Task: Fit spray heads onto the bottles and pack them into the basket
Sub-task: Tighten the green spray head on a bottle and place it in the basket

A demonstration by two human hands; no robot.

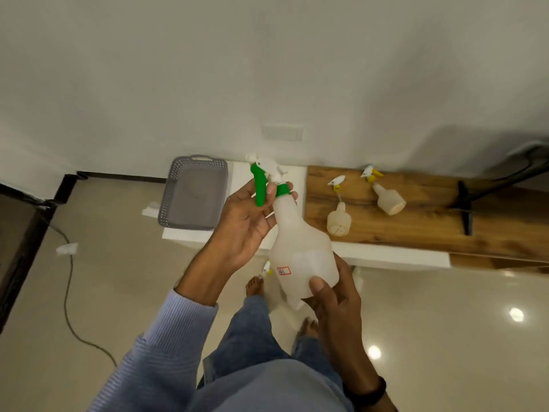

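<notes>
Large bottle held in both hands, in the air before the surface's front edge.

A large translucent white plastic bottle (300, 245) is held tilted, neck towards the surface, with a green-and-white plastic spray head (261, 185) seated on its neck. The left hand (243, 224) is curled round the green collar and trigger. The right hand (335, 295) is wrapped under the bottle's base, thumb pressed on the wall near a red-edged label. A grey perforated plastic basket (166, 200) is seen on the white left end of the surface (416, 227), nothing visible inside it. Two small cream plastic bottles (338, 221) (389, 200) lie on the wooden part, each with a white-and-yellow spray head at its neck; whether these are screwed on cannot be told.
</notes>
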